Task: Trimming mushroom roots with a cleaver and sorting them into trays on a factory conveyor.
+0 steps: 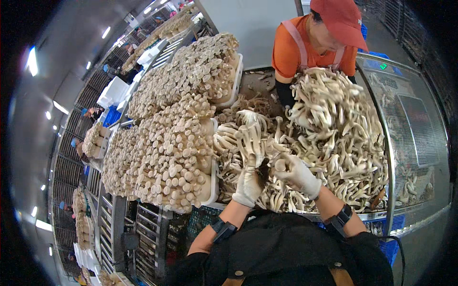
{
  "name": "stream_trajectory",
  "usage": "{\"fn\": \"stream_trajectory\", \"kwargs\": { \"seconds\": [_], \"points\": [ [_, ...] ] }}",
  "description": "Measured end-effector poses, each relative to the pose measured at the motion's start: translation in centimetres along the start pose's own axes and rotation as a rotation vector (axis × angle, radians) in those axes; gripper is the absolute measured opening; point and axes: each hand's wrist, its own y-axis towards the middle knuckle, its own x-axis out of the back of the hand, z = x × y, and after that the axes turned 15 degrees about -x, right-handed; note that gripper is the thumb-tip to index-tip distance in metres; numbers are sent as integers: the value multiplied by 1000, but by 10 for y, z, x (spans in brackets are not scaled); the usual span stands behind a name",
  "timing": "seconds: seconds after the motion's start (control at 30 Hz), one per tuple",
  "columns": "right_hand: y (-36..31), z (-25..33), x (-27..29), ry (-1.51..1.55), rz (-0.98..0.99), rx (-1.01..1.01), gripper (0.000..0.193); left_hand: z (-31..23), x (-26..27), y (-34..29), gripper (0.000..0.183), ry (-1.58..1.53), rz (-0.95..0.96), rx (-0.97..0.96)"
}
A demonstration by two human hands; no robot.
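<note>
My left hand, in a white glove, is closed around the lower part of a mushroom cluster with long pale stems. A dark clump shows at the cluster's base, between my two hands. Close beside it, my right hand, also gloved, has its fingers curled together; what they grip is too small to make out. Both hands are over a broad heap of loose mushrooms on the work table.
On the left, packed mushroom clusters stand in white trays beside a roller conveyor. Across the table, a co-worker in an orange shirt and red cap leans over a large mushroom pile. A metal mesh panel stands at right.
</note>
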Motion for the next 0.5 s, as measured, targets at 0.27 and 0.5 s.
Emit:
{"fn": "stream_trajectory", "kwargs": {
  "seconds": [0.27,0.5],
  "points": [
    [23,-18,6,334,112,-318,58,-7,-30,-11,38,210,1,-92],
    [29,-25,-14,557,-24,38,62,-22,-46,-18,52,523,24,-102]
  ]
}}
